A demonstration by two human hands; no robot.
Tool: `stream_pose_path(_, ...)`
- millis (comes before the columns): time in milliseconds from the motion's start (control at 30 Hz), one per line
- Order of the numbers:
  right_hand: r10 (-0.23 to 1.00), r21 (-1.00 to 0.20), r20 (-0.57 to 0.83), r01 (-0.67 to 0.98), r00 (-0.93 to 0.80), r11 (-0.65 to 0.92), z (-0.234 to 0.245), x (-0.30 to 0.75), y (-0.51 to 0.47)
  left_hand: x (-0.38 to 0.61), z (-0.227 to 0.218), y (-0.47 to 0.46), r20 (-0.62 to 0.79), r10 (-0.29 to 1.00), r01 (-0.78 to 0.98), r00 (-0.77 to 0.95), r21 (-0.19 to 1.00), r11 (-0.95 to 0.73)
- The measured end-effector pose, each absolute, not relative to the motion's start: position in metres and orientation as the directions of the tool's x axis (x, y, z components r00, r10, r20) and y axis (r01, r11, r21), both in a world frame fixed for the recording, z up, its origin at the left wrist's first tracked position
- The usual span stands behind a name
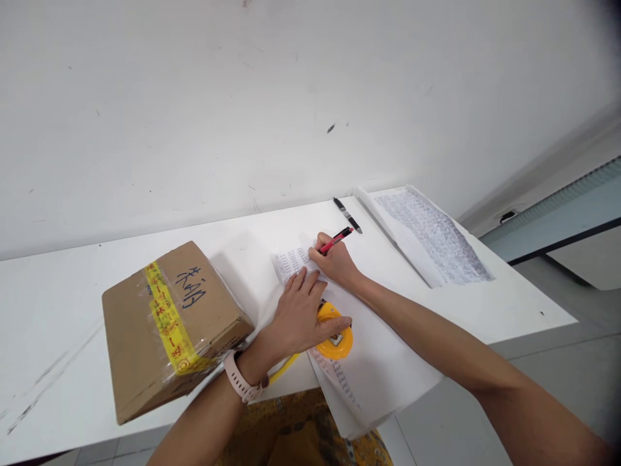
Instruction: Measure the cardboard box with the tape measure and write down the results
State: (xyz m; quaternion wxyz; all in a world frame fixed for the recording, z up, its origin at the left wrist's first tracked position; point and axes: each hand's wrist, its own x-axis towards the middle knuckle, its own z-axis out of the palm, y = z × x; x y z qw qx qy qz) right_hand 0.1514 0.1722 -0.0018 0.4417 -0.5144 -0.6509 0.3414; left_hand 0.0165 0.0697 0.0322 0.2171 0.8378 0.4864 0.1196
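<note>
My right hand (334, 260) is closed around a red and black pen (336, 241), its tip end at the upper part of a written sheet. Flat on the same stack of paper (388, 369) lies my left hand (301, 310), fingers stretched out. Its thumb rests across a yellow tape measure (334, 346), which sits on the sheets partly covered by the hand. A strip of yellow tape (283, 369) shows beneath the left wrist. Rows of small handwriting fill the top and lower left of the paper; the pen's tip is hidden by the fingers.
A cardboard box (174, 323) with yellow printed tape stands left of the left forearm. Behind the right hand lies a black pen (347, 215). Handwritten sheets (427, 226) lie at the right of the white table (53, 285), which meets a wall (194, 116).
</note>
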Motion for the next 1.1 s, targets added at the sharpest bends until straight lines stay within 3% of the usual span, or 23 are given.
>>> stream_pose_path(133, 0.935, -0.825, 0.338, 0.445, -0.104, 0.348, 0.003, 0.165, 0.175, 0.016, 0.032, 0.072, -0.036, 0.868, 0.77, 0.495, 0.48, -0.419)
stream_pose_path(233, 0.829, -0.567, 0.413, 0.606, -0.376, 0.557, 0.006, 0.188, 0.176, 0.013, 0.037, 0.073, -0.057, 0.866, 0.77, 0.498, 0.489, -0.411)
stream_pose_path(333, 0.779, -0.307, 0.323, 0.719, -0.538, 0.624, 0.005, 0.214, 0.171, 0.008, 0.05, 0.065, -0.026, 0.88, 0.767, 0.475, 0.503, -0.399)
stream_pose_path(433, 0.791, -0.244, 0.249, 0.754, -0.559, 0.61, 0.005, 0.234, 0.157, 0.011, 0.06, 0.045, 0.021, 0.892, 0.785, 0.451, 0.466, -0.408)
stream_pose_path(533, 0.808, -0.316, 0.265, 0.744, -0.527, 0.589, 0.01, 0.24, 0.136, 0.022, 0.056, 0.023, 0.044, 0.901, 0.821, 0.433, 0.393, -0.414)
stream_pose_path(600, 0.826, -0.444, 0.294, 0.697, -0.481, 0.563, 0.02, 0.235, 0.119, 0.029, 0.049, 0.013, 0.072, 0.923, 0.836, 0.379, 0.401, -0.374)
stream_pose_path(667, 0.858, -0.641, 0.248, 0.588, -0.449, 0.493, 0.034, 0.224, 0.1, 0.031, 0.046, 0.004, 0.113, 0.945, 0.805, 0.307, 0.499, -0.322)
stream_pose_path(733, 0.853, -0.821, 0.107, 0.439, -0.51, 0.365, 0.051, 0.21, 0.079, 0.027, 0.05, -0.007, 0.154, 0.954, 0.701, 0.259, 0.65, -0.295)
stream_pose_path(800, 0.791, -0.909, -0.012, 0.336, -0.612, 0.246, 0.07, 0.195, 0.057, 0.017, 0.06, -0.025, 0.199, 0.955, 0.558, 0.219, 0.777, -0.289)
stream_pose_path(867, 0.752, -0.922, -0.04, 0.315, -0.658, 0.226, 0.089, 0.183, 0.039, 0.006, 0.069, -0.05, 0.245, 0.956, 0.437, 0.16, 0.851, -0.292)
stream_pose_path(1000, 0.668, -0.882, -0.003, 0.317, -0.744, 0.349, 0.126, 0.158, 0.016, -0.012, 0.072, -0.109, 0.291, 0.957, 0.299, 0.009, 0.912, -0.281)
stream_pose_path(1100, 0.562, -0.867, 0.036, 0.254, -0.826, 0.428, 0.155, 0.134, 0.02, -0.019, 0.059, -0.148, 0.178, 0.982, 0.135, -0.056, 0.976, -0.17)
